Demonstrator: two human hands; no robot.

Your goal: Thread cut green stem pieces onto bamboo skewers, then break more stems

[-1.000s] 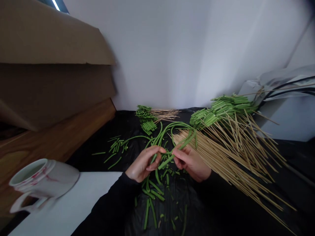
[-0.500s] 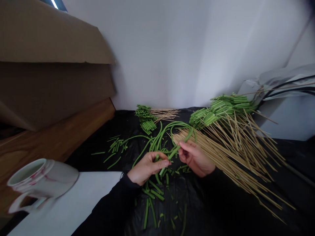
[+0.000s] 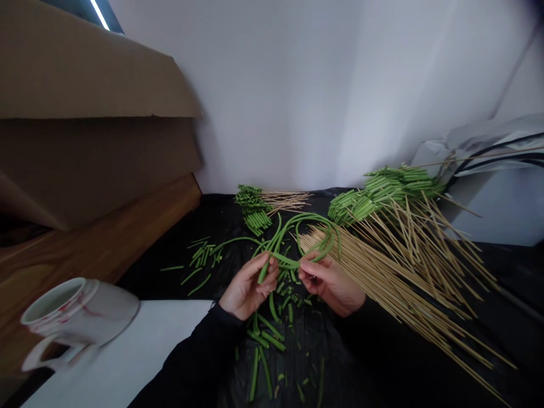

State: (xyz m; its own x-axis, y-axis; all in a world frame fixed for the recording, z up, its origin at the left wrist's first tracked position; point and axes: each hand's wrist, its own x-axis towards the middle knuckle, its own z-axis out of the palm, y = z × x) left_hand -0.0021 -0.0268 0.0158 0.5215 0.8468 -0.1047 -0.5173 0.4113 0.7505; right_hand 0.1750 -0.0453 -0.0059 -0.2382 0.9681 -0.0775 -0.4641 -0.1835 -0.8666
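Note:
My left hand is closed around a long green bean, whose end pokes out past the thumb. My right hand pinches the same bean a short way along, so a stretch spans between both hands. Just beyond, more long beans curl in loose loops. Cut bean pieces lie scattered below and between the hands. Close to my right hand rests a spread of thin bamboo skewers. Where the fingertips press on the bean is partly hidden.
Skewered bean pieces form a small bundle at the back and a larger pile on the right. A mug stands on a white sheet at left. A cardboard box and white wall bound the black-covered surface.
My left hand has turned, and the bean end now points down from its fingers. My right hand has moved slightly down and left, gripping the bean lower.

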